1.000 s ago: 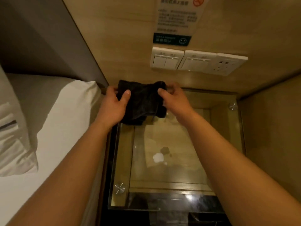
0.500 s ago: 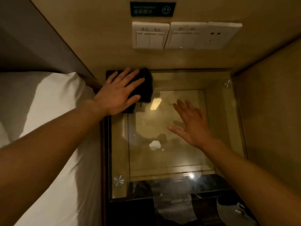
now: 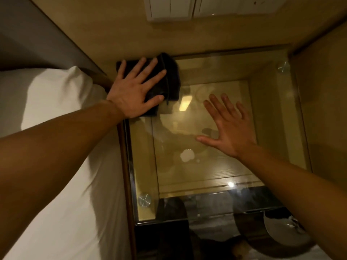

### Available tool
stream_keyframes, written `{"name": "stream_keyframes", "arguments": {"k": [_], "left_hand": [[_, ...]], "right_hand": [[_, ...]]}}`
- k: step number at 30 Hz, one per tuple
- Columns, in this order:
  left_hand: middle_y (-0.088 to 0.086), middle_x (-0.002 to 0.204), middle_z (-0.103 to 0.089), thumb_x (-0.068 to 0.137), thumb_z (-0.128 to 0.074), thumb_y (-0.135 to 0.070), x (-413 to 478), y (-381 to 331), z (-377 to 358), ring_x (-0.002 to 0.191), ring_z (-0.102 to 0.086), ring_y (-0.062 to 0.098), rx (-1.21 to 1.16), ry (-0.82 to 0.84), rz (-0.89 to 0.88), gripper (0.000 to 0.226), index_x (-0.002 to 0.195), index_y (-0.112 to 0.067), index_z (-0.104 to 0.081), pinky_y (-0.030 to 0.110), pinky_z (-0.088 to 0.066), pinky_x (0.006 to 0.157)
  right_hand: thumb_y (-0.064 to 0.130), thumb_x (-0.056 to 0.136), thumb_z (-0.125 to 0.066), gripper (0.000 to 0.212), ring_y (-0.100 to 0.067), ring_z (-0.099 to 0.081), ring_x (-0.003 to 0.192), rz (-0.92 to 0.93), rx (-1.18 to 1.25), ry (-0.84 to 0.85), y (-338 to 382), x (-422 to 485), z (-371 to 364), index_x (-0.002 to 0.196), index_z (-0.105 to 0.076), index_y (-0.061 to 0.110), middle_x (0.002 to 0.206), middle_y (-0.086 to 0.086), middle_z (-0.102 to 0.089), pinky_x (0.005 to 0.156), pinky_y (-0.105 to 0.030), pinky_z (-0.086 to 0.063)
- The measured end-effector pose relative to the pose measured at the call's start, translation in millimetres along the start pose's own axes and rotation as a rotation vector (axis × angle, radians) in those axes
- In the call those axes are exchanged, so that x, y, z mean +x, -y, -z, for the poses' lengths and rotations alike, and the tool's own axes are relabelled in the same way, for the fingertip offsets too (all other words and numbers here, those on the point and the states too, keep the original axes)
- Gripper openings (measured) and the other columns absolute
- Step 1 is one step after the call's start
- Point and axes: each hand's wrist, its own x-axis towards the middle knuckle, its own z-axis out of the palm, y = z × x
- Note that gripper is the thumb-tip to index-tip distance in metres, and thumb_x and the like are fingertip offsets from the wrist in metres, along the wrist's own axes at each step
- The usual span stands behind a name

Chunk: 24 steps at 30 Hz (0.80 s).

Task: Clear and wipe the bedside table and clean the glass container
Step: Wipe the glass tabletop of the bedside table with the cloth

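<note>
The bedside table has a clear glass top [image 3: 272,128] over a pale wooden shelf. A folded black cloth [image 3: 171,79] lies on the glass at the far left corner, against the wall. My left hand [image 3: 135,91] presses flat on the cloth with fingers spread, covering most of it. My right hand [image 3: 229,128] is open, palm down, over the middle of the glass and holds nothing. I cannot tell whether it touches the glass. A bright reflection and smudges show on the glass near the centre.
The white bed [image 3: 56,184] butts against the table's left side. Wooden wall panels close in the back and the right [image 3: 323,109]. White switch plates [image 3: 169,8] sit on the back wall. A round metal stud [image 3: 144,199] marks the near left corner. A white object [image 3: 281,228] lies below.
One second ago both hands held the cloth up near the wall. The cloth now lies on the far left corner under my left hand, and my right hand has let go.
</note>
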Motion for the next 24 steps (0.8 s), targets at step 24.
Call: {"name": "stream_keyframes", "arguments": {"k": [24], "left_hand": [[0.003, 0.176, -0.004, 0.104, -0.023, -0.066, -120.7, -87.4, -35.6, 0.162, -0.004, 0.028, -0.058, 0.003, 0.068, 0.072, 0.166, -0.032, -0.009, 0.058, -0.008, 0.129]], "right_hand": [[0.092, 0.083, -0.028, 0.103, -0.02, 0.005, 0.16, 0.015, 0.023, -0.043, -1.3, -3.4, -5.6, 0.163, -0.003, 0.034, 0.174, 0.006, 0.0, 0.127, -0.055, -0.004]]}}
